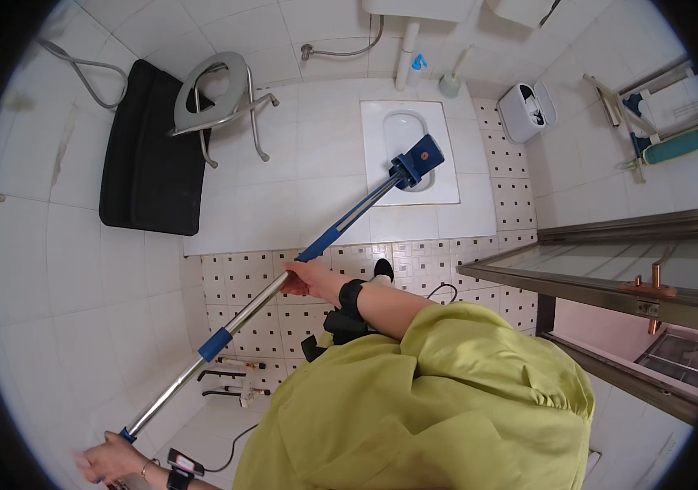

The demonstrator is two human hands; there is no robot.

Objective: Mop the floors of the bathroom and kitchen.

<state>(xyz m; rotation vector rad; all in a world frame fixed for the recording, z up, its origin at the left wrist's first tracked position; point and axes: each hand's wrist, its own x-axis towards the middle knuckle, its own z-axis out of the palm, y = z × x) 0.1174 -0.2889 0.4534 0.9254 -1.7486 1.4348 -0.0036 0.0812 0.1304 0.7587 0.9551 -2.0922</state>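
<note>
A long-handled sponge mop [251,309] with a steel pole and blue plastic parts runs diagonally across the view. Near the lower left, my left hand [107,459] is closed around the pole's upper end. My right hand [305,277] holds the pole about midway, just below the long blue grip section. The blue mop head [424,158] is over the white squat toilet [379,125], partly hiding its bowl; whether it touches the porcelain cannot be told.
A commode chair [214,92] stands at the upper left beside a black plastic tub [147,159]. A toilet brush [450,84], a cleaner bottle [415,72] and a white bin [521,116] line the far wall. The raised tiled platform has a front edge [337,245]. At right is a glazed door [569,269].
</note>
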